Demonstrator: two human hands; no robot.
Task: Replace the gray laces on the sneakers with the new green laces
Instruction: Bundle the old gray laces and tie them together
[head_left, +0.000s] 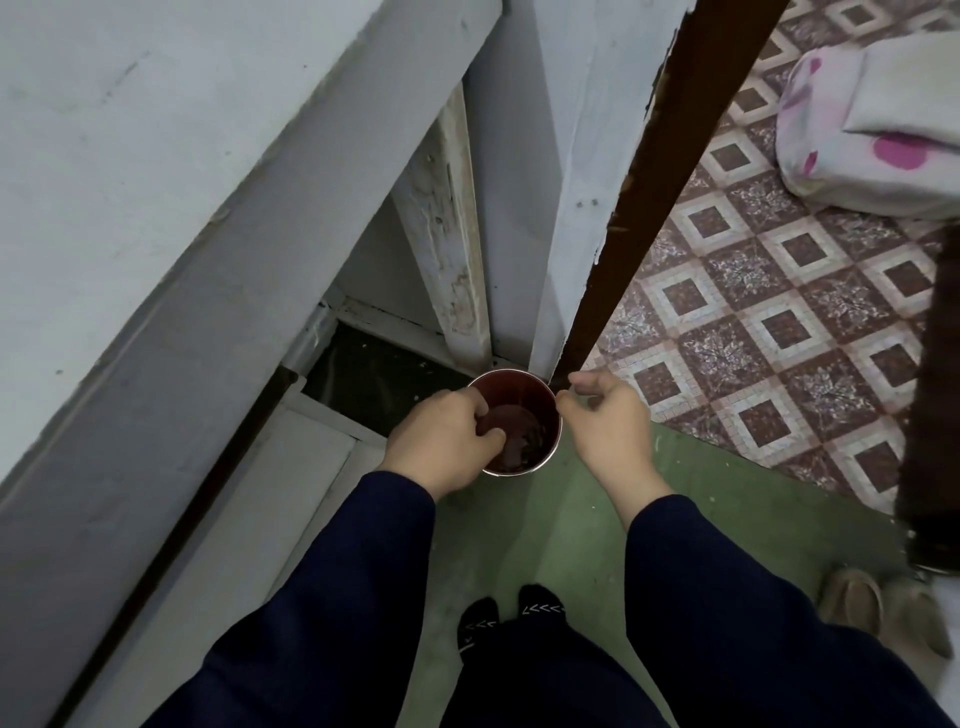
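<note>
Bin (524, 395) w/ left hand (441, 441) inside, right hand (608, 431) at rim.

The left hand (447, 441) covers the near-left rim of the red bin (535, 395), and whether its curled fingers hold anything cannot be told. The bin's contents are a dark, blurred mass. The right hand (608, 421) curls at the bin's right rim; whether it touches the rim or pinches something is unclear. At far right, a cloth bundle (857, 135) is cut off by the picture's edge, as is a dark brown object (935, 389), which hides part of the slippers (852, 603) at near right.
</note>
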